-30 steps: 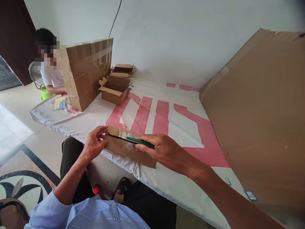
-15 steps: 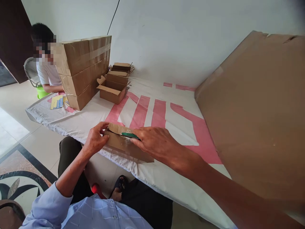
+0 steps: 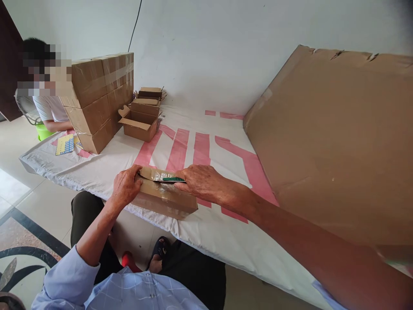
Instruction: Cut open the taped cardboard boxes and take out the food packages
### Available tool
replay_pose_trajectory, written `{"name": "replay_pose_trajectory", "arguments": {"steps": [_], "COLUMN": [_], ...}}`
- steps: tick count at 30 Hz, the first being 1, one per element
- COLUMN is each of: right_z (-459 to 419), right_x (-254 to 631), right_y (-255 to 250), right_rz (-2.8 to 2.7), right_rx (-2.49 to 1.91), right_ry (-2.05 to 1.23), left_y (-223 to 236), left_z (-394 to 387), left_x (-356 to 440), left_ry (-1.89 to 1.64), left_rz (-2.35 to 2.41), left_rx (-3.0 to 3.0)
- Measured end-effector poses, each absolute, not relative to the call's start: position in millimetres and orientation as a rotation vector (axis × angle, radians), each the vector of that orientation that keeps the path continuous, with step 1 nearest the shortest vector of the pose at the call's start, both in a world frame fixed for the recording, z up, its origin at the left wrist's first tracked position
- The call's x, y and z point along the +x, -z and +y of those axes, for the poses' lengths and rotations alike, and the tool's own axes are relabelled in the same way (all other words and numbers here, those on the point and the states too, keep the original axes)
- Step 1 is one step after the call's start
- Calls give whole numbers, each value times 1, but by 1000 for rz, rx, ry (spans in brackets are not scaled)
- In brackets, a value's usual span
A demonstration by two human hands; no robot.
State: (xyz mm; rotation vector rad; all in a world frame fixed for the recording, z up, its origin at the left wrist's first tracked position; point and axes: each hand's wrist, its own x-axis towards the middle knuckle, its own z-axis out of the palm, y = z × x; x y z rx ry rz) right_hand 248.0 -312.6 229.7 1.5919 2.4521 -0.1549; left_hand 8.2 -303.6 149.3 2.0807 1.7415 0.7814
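A taped cardboard box [image 3: 164, 202] lies at the front edge of the cloth-covered table. My left hand [image 3: 126, 186] grips the box's left end, thumb on the top and fingers over the far corner. In my right hand [image 3: 201, 183] is a green-handled utility knife [image 3: 173, 179], held nearly flat over the box top. The knife's thin blade points left along the top seam, where a dark gap shows near my left fingers. Clear tape shines on the top face beside the knife.
Stacked, taped boxes [image 3: 92, 103] stand at the table's left, with several open boxes [image 3: 140, 122] behind and beside them. A large cardboard sheet or carton [image 3: 332, 146] rises on the right. Another person [image 3: 48, 107] sits beyond the stack. Yellow-blue cards [image 3: 65, 144] lie near the left edge.
The whole view has shifted, so the surroundings appear further left. The box's front face shows more now. Both hands keep their hold, and the knife stays at the seam.
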Motion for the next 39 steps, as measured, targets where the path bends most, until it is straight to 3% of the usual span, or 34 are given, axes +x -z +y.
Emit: {"name": "replay_pose_trajectory", "arguments": {"steps": [16, 24, 28, 31, 35, 39], "right_z": [-313, -346, -369, -386, -403, -399], "right_x": [264, 379, 409, 411, 405, 398], "right_y": [-206, -187, -145, -85, -13, 2], "right_rz": [2515, 2651, 2706, 2619, 2431, 2477], "right_rx": [1593, 1935, 2336, 2664, 2824, 2864], "right_ry": [45, 555, 806, 691, 301, 269], "left_y": [-147, -148, -148, -148, -149, -149], "left_z": [-291, -293, -291, -289, -287, -285], "left_x": [30, 28, 24, 19, 15, 13], "left_ry": [-684, -782, -871, -915, -950, -965], "left_rz": [2066, 1990, 1886, 1802, 1753, 1719], "left_rx": [2100, 2072, 2032, 1973, 1955, 1935]}}
